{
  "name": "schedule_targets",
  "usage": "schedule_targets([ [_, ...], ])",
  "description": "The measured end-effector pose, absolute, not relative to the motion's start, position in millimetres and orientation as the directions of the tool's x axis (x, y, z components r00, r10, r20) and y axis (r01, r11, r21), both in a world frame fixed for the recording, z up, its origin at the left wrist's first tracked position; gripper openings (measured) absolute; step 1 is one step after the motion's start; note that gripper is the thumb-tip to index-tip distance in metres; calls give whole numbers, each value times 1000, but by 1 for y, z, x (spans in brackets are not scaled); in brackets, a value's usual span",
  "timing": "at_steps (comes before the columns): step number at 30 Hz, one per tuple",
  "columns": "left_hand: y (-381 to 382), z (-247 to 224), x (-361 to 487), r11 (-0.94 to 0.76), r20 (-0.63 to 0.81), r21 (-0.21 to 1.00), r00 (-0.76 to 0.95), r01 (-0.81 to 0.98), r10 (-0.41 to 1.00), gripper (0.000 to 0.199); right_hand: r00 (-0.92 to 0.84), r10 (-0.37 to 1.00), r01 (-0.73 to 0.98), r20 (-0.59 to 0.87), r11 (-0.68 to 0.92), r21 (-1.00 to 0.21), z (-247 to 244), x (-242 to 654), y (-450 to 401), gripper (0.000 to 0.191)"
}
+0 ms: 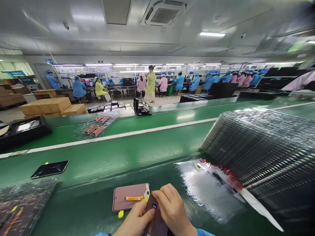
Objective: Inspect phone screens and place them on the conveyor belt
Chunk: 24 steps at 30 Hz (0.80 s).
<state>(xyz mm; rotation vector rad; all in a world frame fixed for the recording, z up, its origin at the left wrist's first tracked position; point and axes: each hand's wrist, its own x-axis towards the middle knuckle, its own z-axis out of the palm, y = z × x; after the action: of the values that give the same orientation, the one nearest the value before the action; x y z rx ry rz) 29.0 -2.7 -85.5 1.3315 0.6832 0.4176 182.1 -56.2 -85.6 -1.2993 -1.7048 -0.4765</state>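
Bottom centre of the frame: left hand [137, 219] and right hand [172, 209], both closed in narrow, fingers pinched around a slim dark phone-sized panel [157, 224], held tilted just above the green conveyor belt [103, 167]. Right beside it, lying flat on the belt, a mauve-backed rectangular phone panel [128, 205] with an orange flex strip [134, 198] and a small yellow tab [120, 214]. Lower right of the frame, a crinkly clear plastic bag [209, 191] next to a big stack of black trays in clear wrap [258, 154]. Looks light, stiff, glassy, so probably slippery and pretty fragile. Best grip: long side edges only, well away from any flex.
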Motion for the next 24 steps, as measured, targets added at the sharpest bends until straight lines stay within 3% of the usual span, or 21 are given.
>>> schedule_targets([
  [4, -1, -81, 31, 250, -206, 968, 684, 35, 700, 36, -199, 496, 881, 845, 468, -68, -82, 170, -64, 22],
  [8, 0, -69, 29, 432, -255, 898, 702, -82, 664, 29, -180, 467, 872, 866, 482, -79, -78, 167, -65, 17],
  [13, 3, -68, 23, 718, -450, 690, 724, -91, 524, 32, -147, 443, 845, 884, 522, -121, -75, 171, -61, 18],
  [16, 9, -75, 21, 764, -475, 643, 755, -51, 451, 41, -179, 449, 810, 875, 572, -128, -76, 168, -61, 19],
  [20, 18, -84, 18, 793, -567, 607, 723, 43, 394, 36, -248, 482, 783, 840, 611, -119, -76, 161, -63, 27],
  [24, 19, -79, 17, 772, -564, 631, 727, 75, 391, 31, -268, 482, 805, 834, 587, -80, -73, 155, -66, 31],
])
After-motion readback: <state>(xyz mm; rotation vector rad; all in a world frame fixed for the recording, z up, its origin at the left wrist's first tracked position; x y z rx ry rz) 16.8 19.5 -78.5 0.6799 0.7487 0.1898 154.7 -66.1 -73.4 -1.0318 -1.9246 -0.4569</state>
